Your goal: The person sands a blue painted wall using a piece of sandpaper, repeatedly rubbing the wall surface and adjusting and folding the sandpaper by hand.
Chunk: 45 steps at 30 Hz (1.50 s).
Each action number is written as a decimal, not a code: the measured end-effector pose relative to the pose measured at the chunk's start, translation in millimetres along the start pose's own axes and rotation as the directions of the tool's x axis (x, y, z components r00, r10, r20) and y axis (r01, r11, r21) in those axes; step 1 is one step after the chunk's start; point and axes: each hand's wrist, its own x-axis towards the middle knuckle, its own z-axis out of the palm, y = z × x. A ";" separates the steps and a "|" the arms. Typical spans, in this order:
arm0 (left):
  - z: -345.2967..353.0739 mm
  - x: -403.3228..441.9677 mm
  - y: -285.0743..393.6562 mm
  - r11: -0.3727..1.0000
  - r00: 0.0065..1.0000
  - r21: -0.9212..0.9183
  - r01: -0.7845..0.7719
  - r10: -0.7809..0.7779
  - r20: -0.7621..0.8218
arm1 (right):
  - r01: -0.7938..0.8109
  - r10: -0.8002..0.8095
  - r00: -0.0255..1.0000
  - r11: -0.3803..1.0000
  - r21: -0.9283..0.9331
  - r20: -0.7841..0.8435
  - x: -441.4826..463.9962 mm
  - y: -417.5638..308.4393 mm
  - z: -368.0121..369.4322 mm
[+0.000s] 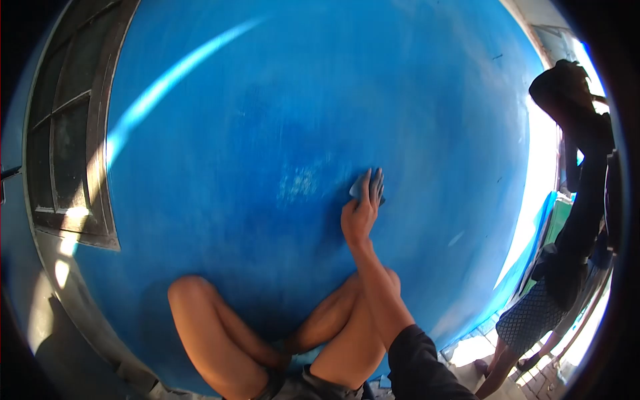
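A blue wall (267, 120) fills most of the head view, with a pale, scuffed patch near its middle. Just right of that patch, my right hand (363, 208) presses a small sheet or pad (356, 187) flat against the wall. The sheet looks pale grey with a dark part under the fingers; what it is made of cannot be told. My right arm comes up from the lower right in a dark sleeve. My left hand does not show.
My bent knees (193, 293) face the wall's lower part. At the left is a wooden-framed window (70, 133). Another person (580, 173) in dark clothing stands at the right edge, near a bright opening. Paving (473, 350) shows at the lower right.
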 end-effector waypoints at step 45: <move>-5.2 6.5 21.0 0.995 0.994 0.073 0.075 -0.068 -0.090 | 0.331 -0.302 0.937 0.929 -0.166 0.175 31.3 10.9 10.9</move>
